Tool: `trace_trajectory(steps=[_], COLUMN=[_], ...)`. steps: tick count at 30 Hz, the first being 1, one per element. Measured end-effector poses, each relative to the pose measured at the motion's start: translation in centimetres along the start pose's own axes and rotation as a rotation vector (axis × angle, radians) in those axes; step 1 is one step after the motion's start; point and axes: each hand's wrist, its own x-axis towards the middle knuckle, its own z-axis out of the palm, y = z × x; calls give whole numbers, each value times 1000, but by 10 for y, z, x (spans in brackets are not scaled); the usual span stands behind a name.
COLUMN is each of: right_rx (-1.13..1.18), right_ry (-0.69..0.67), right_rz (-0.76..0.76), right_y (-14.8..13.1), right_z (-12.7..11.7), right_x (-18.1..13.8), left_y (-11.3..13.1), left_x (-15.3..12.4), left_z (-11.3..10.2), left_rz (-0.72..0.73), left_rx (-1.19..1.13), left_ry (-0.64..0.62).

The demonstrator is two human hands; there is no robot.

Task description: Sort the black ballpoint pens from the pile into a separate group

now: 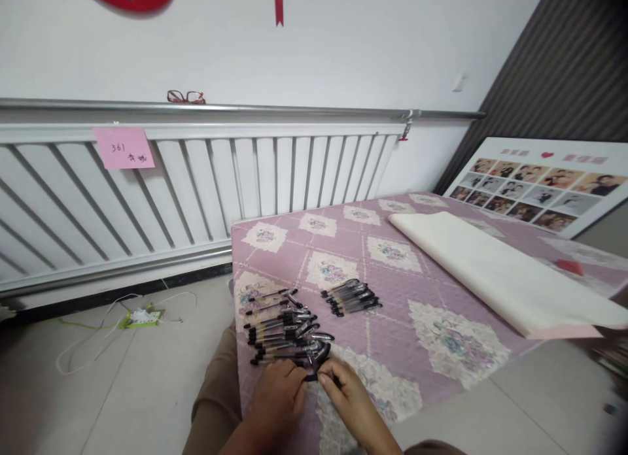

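My left hand point(279, 391) is at the near left end of the bed-like surface, its fingers closed on a black pen point(311, 378). My right hand point(349, 395) pinches the other end of the same pen, whose cap end is mostly hidden by the fingers. Just beyond my hands lies a loose pile of black gel pens point(282, 342) with clear barrels, their caps mostly toward the right. Several similar pens form a tidier group point(350, 298) to the right of that pile.
A purple floral cover point(338, 239) lies under the pens. A rolled cream sheet point(481, 265) rests at the right, near a photo board point(540, 180). Behind stands a white radiator point(275, 174) with glasses point(186, 97) above it. A power strip point(143, 316) with cables lies on the floor.
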Motion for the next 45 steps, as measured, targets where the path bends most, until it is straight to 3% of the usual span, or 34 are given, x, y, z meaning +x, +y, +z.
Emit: trace_trajectory(steps=[11, 17, 21, 30, 38, 45], right_rx=[149, -81, -80, 46, -51, 87], right_ry=[-1, -6, -24, -35, -1, 117], right_rz=[121, -44, -55, 108, 47, 114], right_y=[0, -1, 1, 5, 6, 15], right_z=[-2, 5, 4, -4, 3, 1], right_x=[0, 0, 1, -1, 0, -5], left_y=[-1, -1, -1, -5, -9, -12], left_x=[-1, -1, -1, -4, -8, -9], left_z=[0, 0, 0, 3, 3, 6], left_rz=[-23, -21, -20, -64, -94, -88], left_rx=[-9, 0, 12, -17, 29, 4], left_ry=[-6, -40, -67, -55, -32, 10])
